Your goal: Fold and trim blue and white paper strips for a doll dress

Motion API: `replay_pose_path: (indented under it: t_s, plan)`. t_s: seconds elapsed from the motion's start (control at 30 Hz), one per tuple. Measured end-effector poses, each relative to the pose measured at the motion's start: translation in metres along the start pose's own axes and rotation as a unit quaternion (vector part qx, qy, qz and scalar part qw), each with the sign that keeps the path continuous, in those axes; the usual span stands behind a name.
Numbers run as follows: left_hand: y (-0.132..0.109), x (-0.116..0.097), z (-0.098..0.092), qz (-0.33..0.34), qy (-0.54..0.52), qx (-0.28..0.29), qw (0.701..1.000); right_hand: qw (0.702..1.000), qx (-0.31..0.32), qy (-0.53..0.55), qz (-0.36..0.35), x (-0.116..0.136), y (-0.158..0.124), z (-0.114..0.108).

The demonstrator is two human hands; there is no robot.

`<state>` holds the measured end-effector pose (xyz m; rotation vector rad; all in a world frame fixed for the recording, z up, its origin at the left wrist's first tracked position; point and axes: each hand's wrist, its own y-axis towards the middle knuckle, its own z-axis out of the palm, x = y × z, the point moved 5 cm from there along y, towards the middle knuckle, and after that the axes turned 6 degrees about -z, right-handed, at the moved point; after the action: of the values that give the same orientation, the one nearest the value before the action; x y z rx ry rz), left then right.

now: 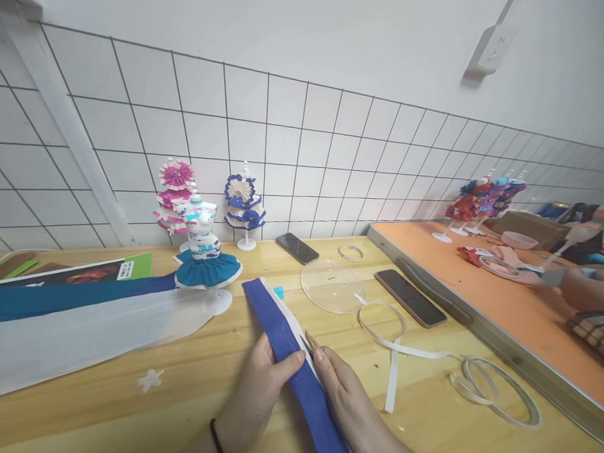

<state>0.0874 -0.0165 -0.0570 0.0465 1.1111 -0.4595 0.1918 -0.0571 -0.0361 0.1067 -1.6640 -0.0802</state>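
A long blue strip with a white edge (283, 334), paper or cloth, runs from the middle of the table toward me. My left hand (268, 378) grips it, thumb on top and fingers underneath. My right hand (339, 388) is closed on what looks like a pair of tweezers (307, 341), whose two thin tips lie apart at the white edge. That hand also rests along the strip's right side. A small dress form in a teal skirt (207, 270) stands beyond my left hand. A small turquoise piece (278, 292) lies by the strip's far end.
White and teal sheets (76, 350) spread over the left. Two phones (297, 248) lie ahead, near a clear round disc (332, 286). Rolls of white tape (499, 392) lie right. Decorated forms (245, 211) stand along the wall. Another person's hand (587, 289) is over the orange table.
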Motion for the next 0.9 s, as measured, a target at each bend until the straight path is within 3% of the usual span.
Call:
replay_pose_path:
  t_s: [0.17, 0.73, 0.9]
  plan:
    - [0.0, 0.001, 0.001, 0.008, -0.001, 0.018, 1.0, 1.0, 0.005, 0.009, 0.002, -0.003, 0.0, 0.001]
    - [-0.001, -0.01, -0.005, -0.001, -0.048, -0.023, 0.999, 0.997, 0.008, -0.072, 0.013, -0.014, 0.0, -0.001]
    - [0.001, -0.015, -0.005, 0.011, -0.075, -0.004, 0.997, 0.996, 0.046, -0.077, 0.015, -0.009, 0.001, -0.001]
